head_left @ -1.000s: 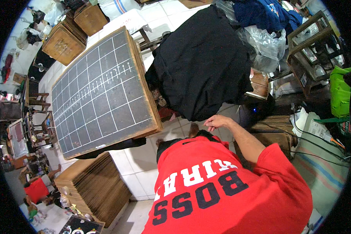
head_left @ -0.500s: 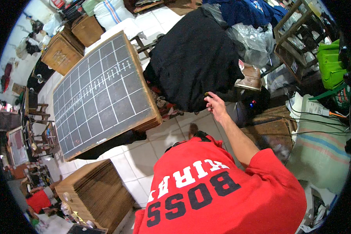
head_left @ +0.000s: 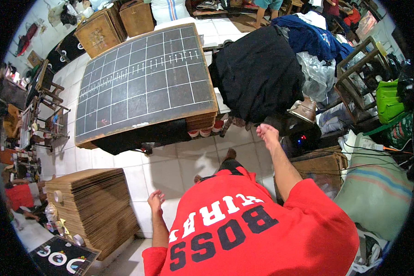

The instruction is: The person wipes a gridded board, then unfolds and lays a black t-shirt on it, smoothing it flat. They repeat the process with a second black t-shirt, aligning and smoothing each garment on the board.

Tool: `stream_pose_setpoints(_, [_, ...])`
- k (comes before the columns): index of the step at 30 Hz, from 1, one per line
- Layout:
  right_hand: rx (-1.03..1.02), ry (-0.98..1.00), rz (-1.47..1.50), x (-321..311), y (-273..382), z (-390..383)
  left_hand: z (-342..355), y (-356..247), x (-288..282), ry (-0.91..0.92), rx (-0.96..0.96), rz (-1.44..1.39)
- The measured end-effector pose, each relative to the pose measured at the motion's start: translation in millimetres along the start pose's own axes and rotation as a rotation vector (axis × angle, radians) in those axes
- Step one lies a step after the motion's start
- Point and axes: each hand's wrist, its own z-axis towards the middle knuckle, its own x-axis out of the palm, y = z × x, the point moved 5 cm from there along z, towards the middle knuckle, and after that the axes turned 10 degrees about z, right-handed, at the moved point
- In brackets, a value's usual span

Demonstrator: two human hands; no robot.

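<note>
My right hand (head_left: pixel 267 134) is raised just in front of the near edge of a big heap of black cloth (head_left: pixel 257 69). Its fingers are curled together, and whatever they may hold is too small to make out. Low on the left, my left hand (head_left: pixel 156 200) hangs beside my red shirt (head_left: pixel 303 225), over the tiled floor. Its fingers are loosely bent and partly apart, with nothing seen in them. Between that hand and the left side rises a tall stack of brown boards (head_left: pixel 94 207).
A dark table marked with a white grid (head_left: pixel 142 83) stands ahead on the left. Clear plastic bags (head_left: pixel 317 76), a wooden stool (head_left: pixel 361 69), a bright green bag (head_left: pixel 388 102) and a pale green sack (head_left: pixel 377 193) crowd the right. Cables (head_left: pixel 377 162) cross above the sack.
My right hand has drawn back from the black cloth. My left hand has come into view at lower left. The view has shifted, bringing people at the far side into sight.
</note>
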Motion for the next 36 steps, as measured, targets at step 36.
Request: stream_pose_setpoints(36, [-0.988,-0.147,0.577,146,429,13,-61,-99,151,-0.035,0.244,-0.059])
